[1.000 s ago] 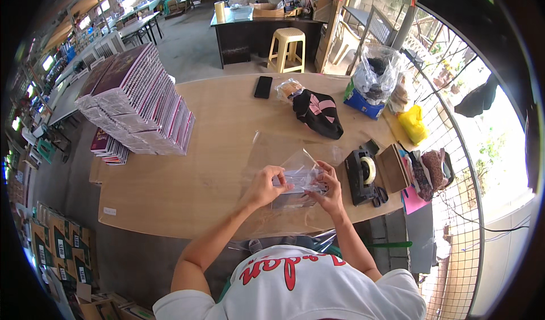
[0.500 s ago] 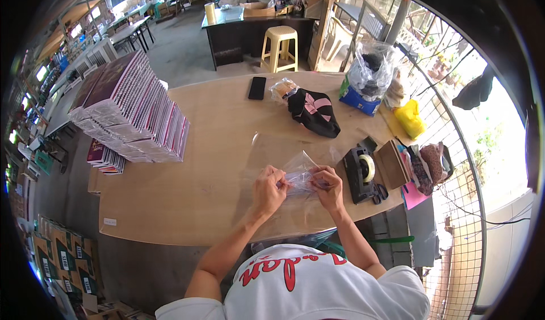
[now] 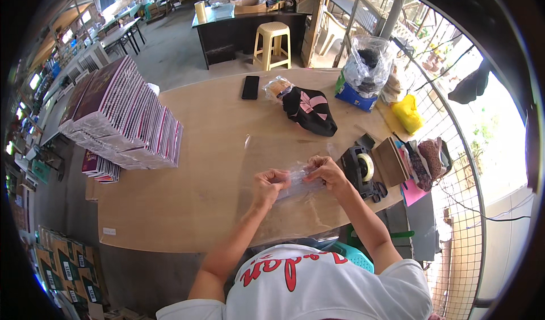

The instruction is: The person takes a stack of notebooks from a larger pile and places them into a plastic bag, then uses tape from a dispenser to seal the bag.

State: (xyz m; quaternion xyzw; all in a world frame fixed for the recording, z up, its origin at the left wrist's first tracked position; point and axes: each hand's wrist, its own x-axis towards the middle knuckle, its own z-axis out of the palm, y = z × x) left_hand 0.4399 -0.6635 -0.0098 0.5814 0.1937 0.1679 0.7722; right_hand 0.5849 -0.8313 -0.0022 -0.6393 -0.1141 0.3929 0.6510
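Left hand (image 3: pixel 268 187): thumb and fingers pinched on the clear plastic (image 3: pixel 297 186), at its left side.
Right hand (image 3: pixel 327 171): likewise clamped on the plastic, on its right side, back of the hand turned up; the two hands are near each other, not touching.
Plastic: bunched and crinkled between the hands, over the near right part of the table (image 3: pixel 187 206) (so shiny from where I stand that its edges get lost).
Sheet (image 3: pixel 264 149): clear, flat on the wood beneath the hands; whether it joins the plastic, I cannot tell.
Tape dispenser (image 3: pixel 353 175): black, with a pale roll (image 3: pixel 366 166), just right of the right hand; scissors (image 3: pixel 380 193) lie beside it.
Box (image 3: pixel 390 162): brown, right of the dispenser, with pink paper (image 3: pixel 414 193) near it.
Pouch (image 3: pixel 309 113): black and pink, beyond the hands, a small packet (image 3: pixel 278 87) against it, a phone (image 3: pixel 250 88) farther left.
Bags: one clear (image 3: pixel 369 64) with dark contents, one yellow (image 3: pixel 407 114), both toward the far right.
Books (image 3: pixel 122 113): tall stack, purple covers, at the left, well apart from the hands.
Stool (image 3: pixel 272 31): cream, past the far edge, before a dark desk (image 3: pixel 233 44).
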